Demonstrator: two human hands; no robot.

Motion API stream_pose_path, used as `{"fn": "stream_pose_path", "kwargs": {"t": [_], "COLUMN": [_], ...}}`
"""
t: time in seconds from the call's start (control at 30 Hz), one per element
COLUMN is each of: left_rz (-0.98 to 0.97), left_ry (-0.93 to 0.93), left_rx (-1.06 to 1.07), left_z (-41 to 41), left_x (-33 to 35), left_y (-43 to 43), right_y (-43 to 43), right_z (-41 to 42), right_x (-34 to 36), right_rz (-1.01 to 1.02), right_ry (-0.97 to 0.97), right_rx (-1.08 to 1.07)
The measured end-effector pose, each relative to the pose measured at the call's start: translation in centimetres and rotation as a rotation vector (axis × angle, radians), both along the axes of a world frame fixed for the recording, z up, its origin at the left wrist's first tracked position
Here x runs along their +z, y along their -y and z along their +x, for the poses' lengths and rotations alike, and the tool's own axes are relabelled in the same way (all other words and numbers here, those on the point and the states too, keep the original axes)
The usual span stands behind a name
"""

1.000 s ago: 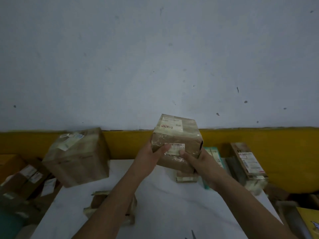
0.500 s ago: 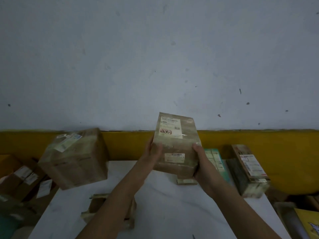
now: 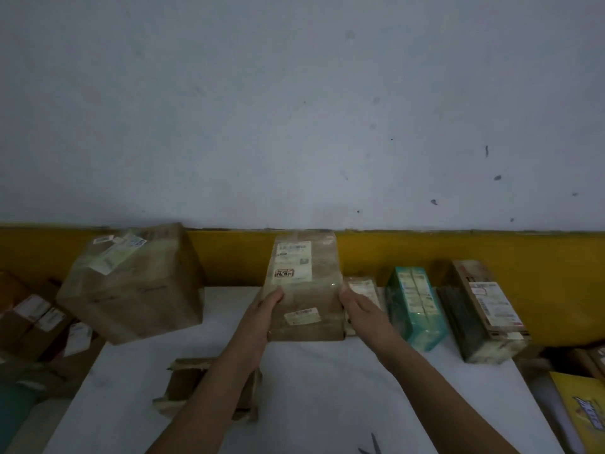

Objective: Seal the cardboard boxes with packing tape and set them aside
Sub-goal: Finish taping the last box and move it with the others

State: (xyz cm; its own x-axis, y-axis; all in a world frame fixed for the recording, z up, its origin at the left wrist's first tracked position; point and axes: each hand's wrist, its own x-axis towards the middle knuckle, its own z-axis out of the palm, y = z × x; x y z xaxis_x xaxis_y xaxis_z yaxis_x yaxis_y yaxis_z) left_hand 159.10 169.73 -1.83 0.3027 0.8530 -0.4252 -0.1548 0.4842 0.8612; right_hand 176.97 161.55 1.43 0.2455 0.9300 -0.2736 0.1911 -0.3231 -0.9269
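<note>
my left hand [image 3: 262,311] and right hand [image 3: 361,308] curl round the taped box [image 3: 306,286], looks like set-aside time. next: let go, grab the open box [image 3: 188,386].

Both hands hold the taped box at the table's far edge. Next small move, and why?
Probably let go and draw both hands back: the taped box looks sealed and seems to sit on the table, left hand and right hand gripping its sides.
</note>
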Motion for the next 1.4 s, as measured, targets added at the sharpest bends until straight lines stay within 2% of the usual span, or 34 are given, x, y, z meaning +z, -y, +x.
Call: {"fn": "stream_pose_path", "kwargs": {"t": [0.17, 0.53, 0.6, 0.7, 0.87, 1.03, 1.13, 1.23, 1.3, 1.4], "left_rz": [0.152, 0.25, 0.297, 0.266, 0.236, 0.259, 0.358, 0.394, 0.313, 0.108], "left_ry": [-0.267, -0.645, -0.699, -0.775, -0.815, -0.899, -1.015, -1.24, -1.356, -1.385], "left_rx": [-0.01, -0.112, -0.117, -0.188, -0.28, -0.299, -0.255, -0.215, -0.203, -0.156], "left_z": [-1.5, -1.4, -0.5, 0.8, 0.7, -4.0, -9.5, -15.3, -18.3, -21.1], "left_x": [-6.9, -18.3, -19.8, -21.9, -22.7, -20.4, -18.1, -16.1, -15.6, -15.7], "left_y": [-2.0, -10.0, -11.4, -12.3, -12.3, -12.1, -11.4, -9.3, -7.1, -3.4], "right_y": [-3.3, -10.8, -11.9, -12.6, -12.5, -10.7, -10.1, -9.8, -9.6, -9.3], "right_z": [-1.8, -2.1, -1.3, -0.5, -1.1, -3.0, -5.2, -8.5, -11.0, -14.2], "right_x": [-6.5, -20.3, -23.0, -26.0, -25.0, -22.4, -19.9, -17.7, -17.5, -18.0], "right_rz": [-0.124, -0.209, -0.232, -0.307, -0.381, -0.226, -0.107, -0.077, -0.06, -0.106], "right_ry": [-0.046, 0.001, 0.049, 0.105, 0.291, 0.611, 0.685, 0.666, 0.669, 0.711], "right_rx": [-0.042, -0.056, -0.075, -0.067, -0.022, -0.105, 0.047, 0.369, 0.56, 0.755]}}
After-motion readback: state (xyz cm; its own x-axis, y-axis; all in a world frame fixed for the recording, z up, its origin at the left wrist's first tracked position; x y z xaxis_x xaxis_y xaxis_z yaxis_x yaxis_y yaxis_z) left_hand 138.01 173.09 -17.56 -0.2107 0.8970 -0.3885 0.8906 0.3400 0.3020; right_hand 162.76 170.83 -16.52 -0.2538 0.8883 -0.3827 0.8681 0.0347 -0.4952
